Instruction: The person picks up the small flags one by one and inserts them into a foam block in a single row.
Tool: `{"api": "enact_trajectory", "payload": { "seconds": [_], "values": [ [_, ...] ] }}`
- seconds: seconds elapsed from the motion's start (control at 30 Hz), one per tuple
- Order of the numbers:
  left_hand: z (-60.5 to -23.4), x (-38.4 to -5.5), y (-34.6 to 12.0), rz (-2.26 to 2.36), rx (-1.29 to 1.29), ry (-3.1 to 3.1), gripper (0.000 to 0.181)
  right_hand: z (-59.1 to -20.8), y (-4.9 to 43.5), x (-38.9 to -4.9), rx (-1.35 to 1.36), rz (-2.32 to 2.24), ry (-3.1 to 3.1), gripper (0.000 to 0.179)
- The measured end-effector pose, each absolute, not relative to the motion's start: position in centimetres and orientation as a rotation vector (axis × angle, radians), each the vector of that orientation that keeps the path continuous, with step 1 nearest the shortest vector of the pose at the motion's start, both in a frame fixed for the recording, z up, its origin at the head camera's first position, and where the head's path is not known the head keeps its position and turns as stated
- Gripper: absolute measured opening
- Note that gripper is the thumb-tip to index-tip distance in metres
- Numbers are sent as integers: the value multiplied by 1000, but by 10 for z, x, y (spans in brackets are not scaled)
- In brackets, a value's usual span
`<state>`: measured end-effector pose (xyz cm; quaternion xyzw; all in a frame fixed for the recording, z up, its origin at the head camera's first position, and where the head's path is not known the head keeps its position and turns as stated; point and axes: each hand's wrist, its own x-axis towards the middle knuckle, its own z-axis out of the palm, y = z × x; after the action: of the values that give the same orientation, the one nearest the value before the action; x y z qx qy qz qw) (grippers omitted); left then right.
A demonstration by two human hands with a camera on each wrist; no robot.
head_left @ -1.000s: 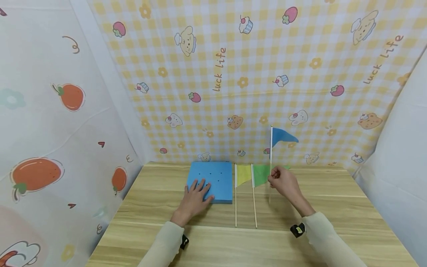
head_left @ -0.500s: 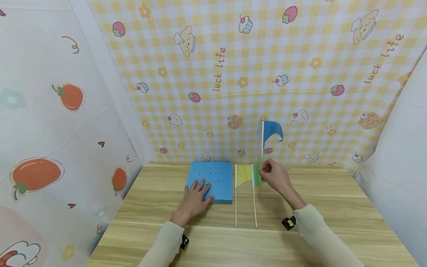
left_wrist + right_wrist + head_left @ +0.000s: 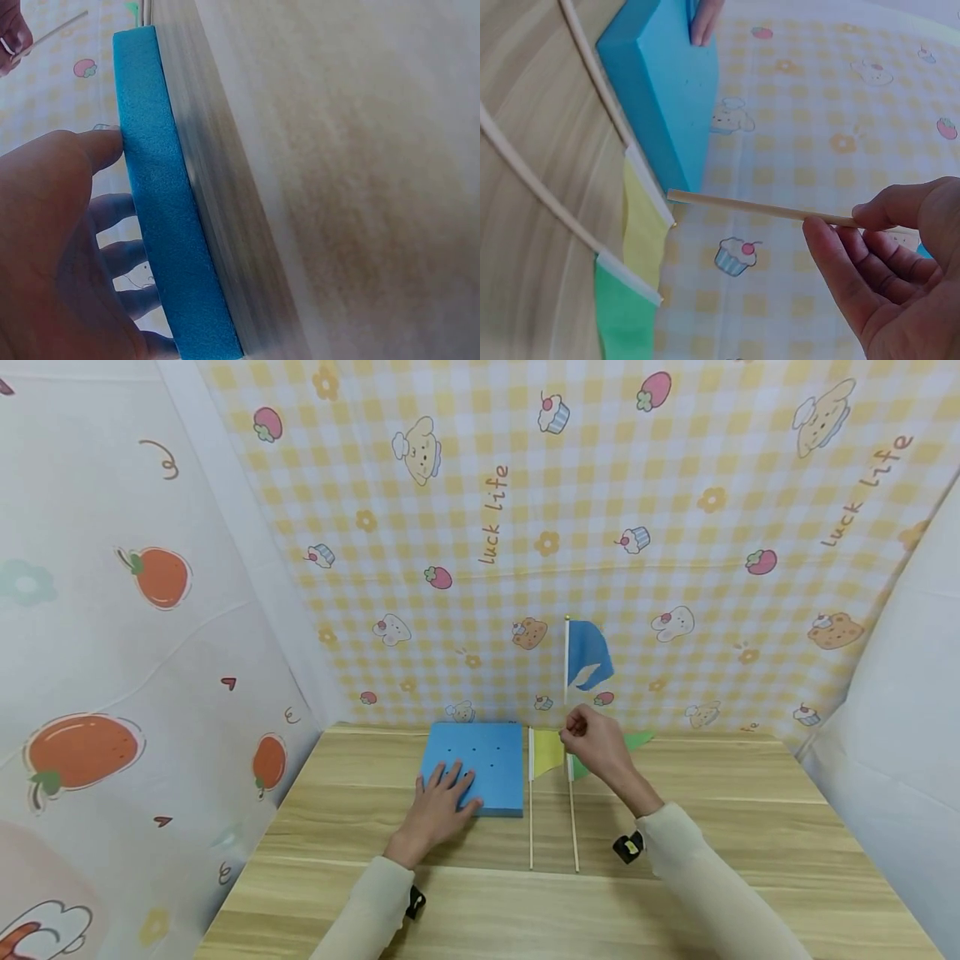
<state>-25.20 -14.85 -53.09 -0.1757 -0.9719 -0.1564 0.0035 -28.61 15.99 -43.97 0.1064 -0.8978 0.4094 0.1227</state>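
A blue foam block (image 3: 506, 777) with several small holes in its top lies on the table. My left hand (image 3: 438, 810) rests on its near left part with fingers spread; the left wrist view shows the fingertips along the block's top edge (image 3: 161, 187). My right hand (image 3: 600, 747) pinches the wooden stick (image 3: 757, 208) of a blue flag (image 3: 588, 652) between thumb and fingers. The flag stands upright, its cloth up and the bare stick end pointing down. Below that hand lie a yellow flag (image 3: 546, 752) and a green flag (image 3: 639, 741), the green one partly hidden by the hand.
The wooden table (image 3: 510, 914) ends at the back against a yellow checked cloth (image 3: 480, 527). A white printed cloth (image 3: 187, 652) hangs at the left, and a plain white one (image 3: 892, 685) at the right. Black straps sit at both wrists.
My right hand has moved left with the blue flag and slightly up, from right of the green flag to over it. The left hand has stayed on the block.
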Motion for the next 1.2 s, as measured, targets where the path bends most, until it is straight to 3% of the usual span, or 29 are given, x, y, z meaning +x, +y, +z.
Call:
{"api": "enact_trajectory", "payload": {
  "seconds": [1.2],
  "values": [
    [-530, -253, -147, -508, -540, -3048, 62, -424, 74, -327, 451, 1147, -2544, 8]
  ]
}}
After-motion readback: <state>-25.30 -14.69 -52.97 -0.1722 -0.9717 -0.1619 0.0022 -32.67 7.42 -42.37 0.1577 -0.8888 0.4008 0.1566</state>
